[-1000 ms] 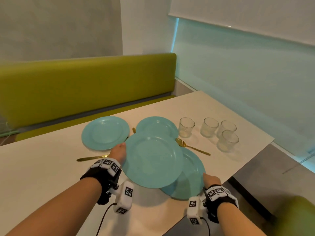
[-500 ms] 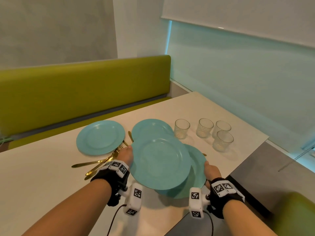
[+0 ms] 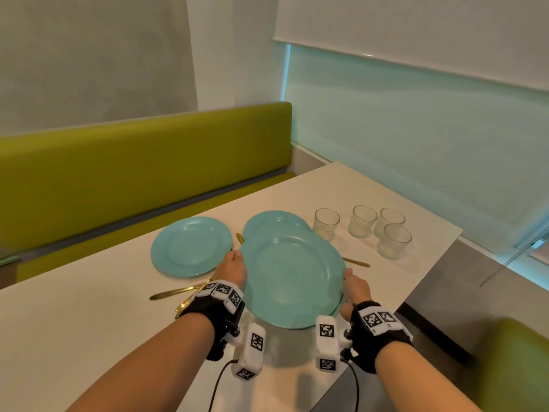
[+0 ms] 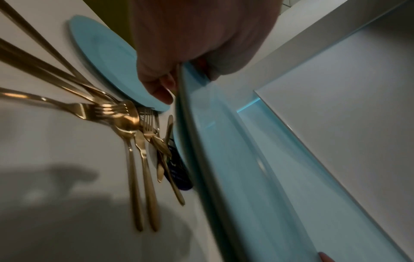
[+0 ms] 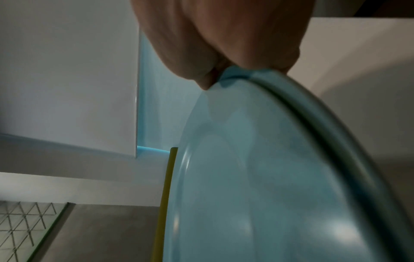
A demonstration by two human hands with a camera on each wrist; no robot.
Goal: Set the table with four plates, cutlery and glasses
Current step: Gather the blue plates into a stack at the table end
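Observation:
Two teal plates lie stacked one on the other, the top plate (image 3: 292, 278) covering all but a sliver of the lower plate (image 3: 341, 306). They are held just above the white table (image 3: 89, 322). My left hand (image 3: 233, 267) grips the stack's left rim, thumb on top (image 4: 224, 44). On the right rim, my right hand (image 3: 353, 285) pinches both edges (image 5: 224, 53). A third plate (image 3: 190, 246) lies flat to the left, and a fourth plate (image 3: 273, 221) sits behind, half hidden. Gold cutlery (image 3: 178, 291) lies under my left wrist.
Several empty glasses (image 3: 364, 221) stand in a cluster at the table's far right corner. A gold handle (image 3: 356, 262) pokes out right of the held plates. A green bench (image 3: 142, 173) runs along the far side. The table's right edge (image 3: 430, 272) drops to a grey floor.
The plate in my left hand has moved right and now lies squarely over the plate in my right hand. Both hands have come closer together, and the head view has shifted slightly.

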